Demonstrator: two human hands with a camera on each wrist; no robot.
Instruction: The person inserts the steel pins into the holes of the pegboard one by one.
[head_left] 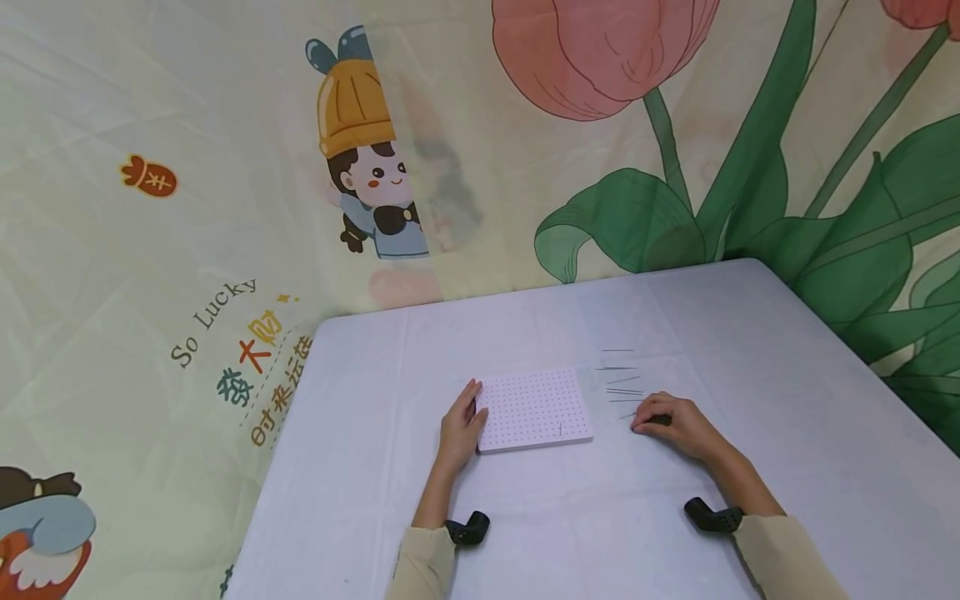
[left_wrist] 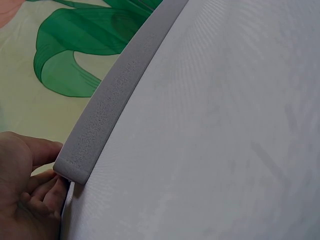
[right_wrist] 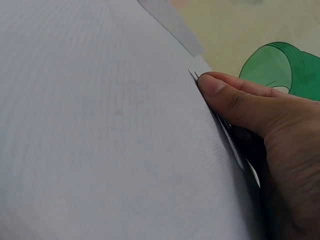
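My left hand [head_left: 459, 429] grips the left edge of a flat, light pegboard [head_left: 528, 408] with rows of small holes. In the left wrist view the board's thick side [left_wrist: 107, 102] runs away from the fingers. One thin pin [head_left: 560, 428] stands upright near the board's front right corner. To the right of the board, my right hand [head_left: 678, 423] is low over the table, thumb and fingertips pinched together. In the right wrist view thin dark tips [right_wrist: 193, 75] stick out just past the thumb. A dark area shows beneath the palm; the fingers partly hide it.
Several thin pins [head_left: 622, 390] lie in a loose column on the white table [head_left: 540, 517], right of the board. A printed cloth [head_left: 465, 150] with flowers and a cartoon figure hangs behind the table. Each wrist carries a black camera [head_left: 468, 528].
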